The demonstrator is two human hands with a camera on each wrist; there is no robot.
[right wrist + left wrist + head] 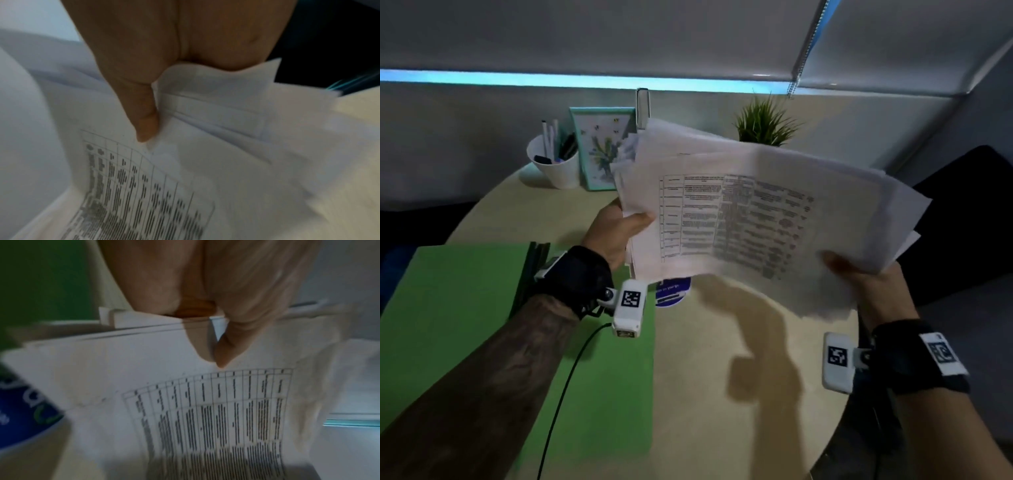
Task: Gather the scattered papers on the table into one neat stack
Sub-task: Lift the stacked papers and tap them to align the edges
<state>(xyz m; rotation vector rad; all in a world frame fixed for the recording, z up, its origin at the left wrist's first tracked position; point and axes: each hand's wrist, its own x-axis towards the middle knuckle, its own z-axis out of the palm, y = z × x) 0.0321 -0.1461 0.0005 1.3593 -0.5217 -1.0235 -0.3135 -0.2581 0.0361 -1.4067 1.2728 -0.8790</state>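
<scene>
A loose bundle of white papers (756, 219) is held up in the air above the round table (722, 394), its sheets fanned and uneven at the edges. The top sheet carries a printed table of text. My left hand (619, 226) grips the bundle's left edge, thumb on top. My right hand (859, 274) grips the lower right corner. In the left wrist view my left hand (222, 345) presses its thumb on the papers (144, 378). In the right wrist view my right hand (144, 113) pinches the papers (226, 162) with its thumb on top.
A green folder (482, 325) lies on the table's left side under my left forearm. A blue round item (671, 291) sits beneath the papers. At the back stand a white cup of pens (554, 164), a framed picture (602, 147) and a small plant (767, 123).
</scene>
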